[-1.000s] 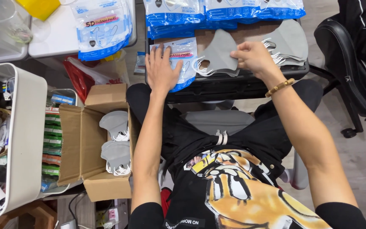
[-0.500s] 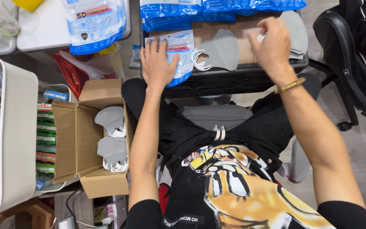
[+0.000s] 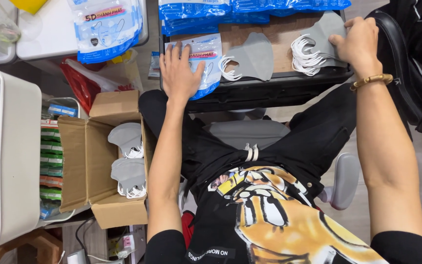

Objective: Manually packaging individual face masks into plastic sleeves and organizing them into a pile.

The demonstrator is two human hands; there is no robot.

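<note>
My left hand (image 3: 179, 72) lies flat, fingers spread, on a clear plastic mask pouch with blue trim (image 3: 206, 58) at the left of the work surface (image 3: 284, 61). My right hand (image 3: 358, 45) rests on a stack of grey face masks (image 3: 318, 49) with white ear loops at the right end, fingers curled over the top mask. A single grey mask (image 3: 254, 59) lies between the two hands. A beaded bracelet (image 3: 371, 80) circles my right wrist.
Blue-trimmed pouches (image 3: 250, 10) line the far edge. An open cardboard box (image 3: 101, 161) at my left knee holds grey masks (image 3: 128, 156). A white bin (image 3: 18, 156) stands farther left. A black chair (image 3: 406, 73) is on the right.
My right hand moved from the middle mask out to the stack at the right. My left hand stayed flat on the pouch.
</note>
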